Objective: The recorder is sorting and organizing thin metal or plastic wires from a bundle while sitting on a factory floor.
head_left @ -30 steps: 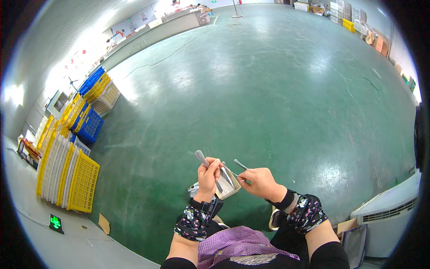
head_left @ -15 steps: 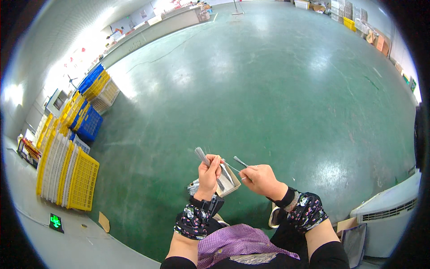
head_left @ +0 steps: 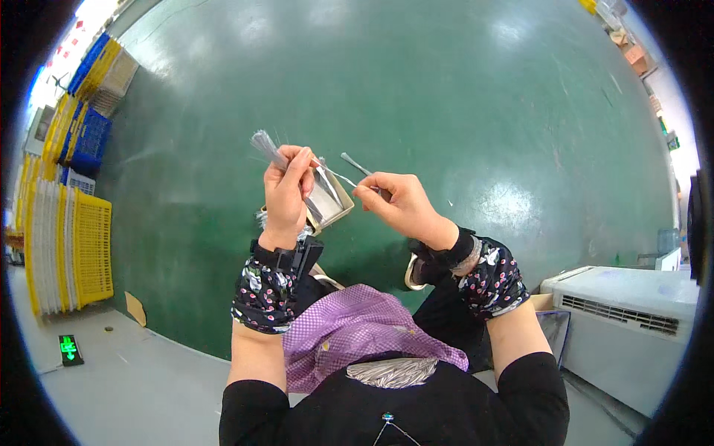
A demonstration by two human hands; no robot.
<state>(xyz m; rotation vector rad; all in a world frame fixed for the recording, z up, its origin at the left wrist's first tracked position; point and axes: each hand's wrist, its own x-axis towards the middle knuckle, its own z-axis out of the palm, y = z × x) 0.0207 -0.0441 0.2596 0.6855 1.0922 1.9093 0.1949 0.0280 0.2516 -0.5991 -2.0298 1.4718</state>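
My left hand [head_left: 285, 195] is closed round a bundle of thin grey strands [head_left: 266, 144], whose frayed end fans out above the fist. Fingers pinched, my right hand [head_left: 406, 205] holds a slimmer grey strand bundle [head_left: 355, 163] that sticks out to the upper left. A thin whitish strand [head_left: 339, 175] runs between the two hands. Below and behind them stands an open cardboard box [head_left: 341, 211] with more grey strands inside, partly hidden by my left hand. Silvery bundles [head_left: 303, 229] show beside the box, mostly covered by my left wrist.
Stacked yellow, white and blue plastic crates [head_left: 93, 245] line the left side. A white appliance with a vent grille [head_left: 621, 312] stands at the lower right. A purple cloth [head_left: 349, 327] covers my lap. The green floor [head_left: 446, 97] spreads ahead; a lit green sign [head_left: 70, 349] is at lower left.
The view has tilted downward, so my hands and the box sit higher and further left in it. Both hands keep hold of their bundles, and the strand still stretches between them.
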